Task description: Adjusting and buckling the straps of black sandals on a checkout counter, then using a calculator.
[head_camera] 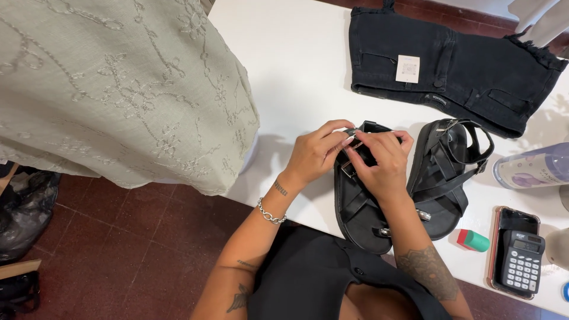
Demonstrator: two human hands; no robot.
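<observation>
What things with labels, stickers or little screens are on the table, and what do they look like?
Paper tag: small white square on the black denim shorts, top of the table.
Calculator: black with pale keys and a small grey screen, bottom right, lying on a phone.
Phone: dark screen, reddish-brown case.
Bottle: clear plastic on its side, right edge, white and purple label.

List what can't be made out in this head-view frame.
- Strap and buckle of the left sandal: covered by the left hand and right hand.
- Bottle: cut off by the right edge.
- Phone: mostly under the calculator.
- Black shorts: tag print too small.
- Table's left part: hidden behind the embroidered garment.
</observation>
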